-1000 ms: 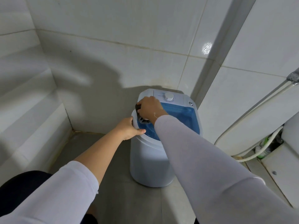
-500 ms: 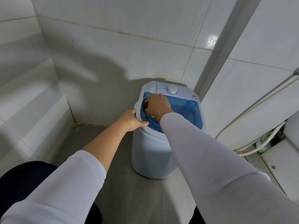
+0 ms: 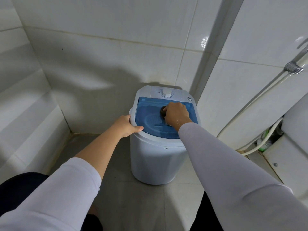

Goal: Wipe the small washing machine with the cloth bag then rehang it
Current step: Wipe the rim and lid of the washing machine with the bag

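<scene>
Small washing machine (image 3: 155, 160): rounded white plastic drum, translucent blue lid (image 3: 150, 114), on grey tiled floor (image 3: 140, 205). Right hand (image 3: 176, 114) closed around bunched dark cloth bag (image 3: 162, 110), pressed on lid. Left hand (image 3: 126, 125) clasped the smooth rim.

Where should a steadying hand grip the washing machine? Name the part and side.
Grip the washing machine's white top rim, from its left, where the left hand already clasps it: the rim overhangs the smooth round body, and the right hand presses the cloth bag onto the lid.
</scene>
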